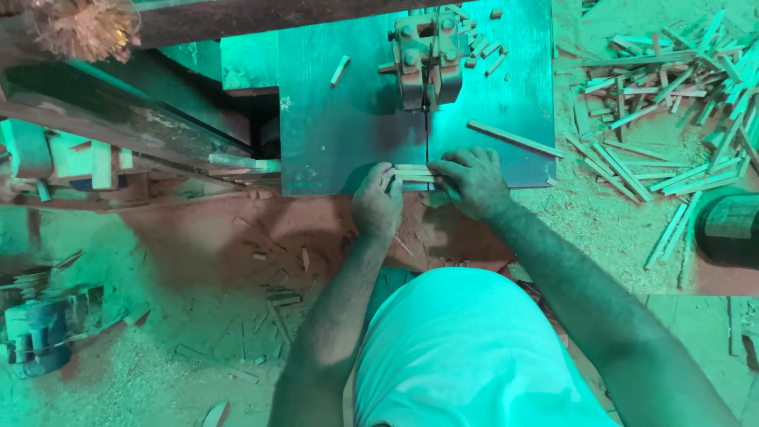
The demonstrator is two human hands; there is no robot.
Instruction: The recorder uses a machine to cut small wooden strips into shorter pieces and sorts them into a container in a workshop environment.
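Note:
A small stack of thin wooden strips (413,175) lies at the near edge of a flat metal saw table (348,119). My left hand (376,204) grips the left end of the strips. My right hand (473,180) presses on their right end with fingers curled. The strips sit across the thin slot that runs from the table edge up to the blade guide block (428,57). The blade itself is too thin to make out.
A long loose strip (514,139) lies on the table's right side, with small offcuts near the guide. A pile of cut sticks (672,103) covers the sawdust floor at right. Heavy beams (118,119) stand left; a motor (35,332) sits at lower left.

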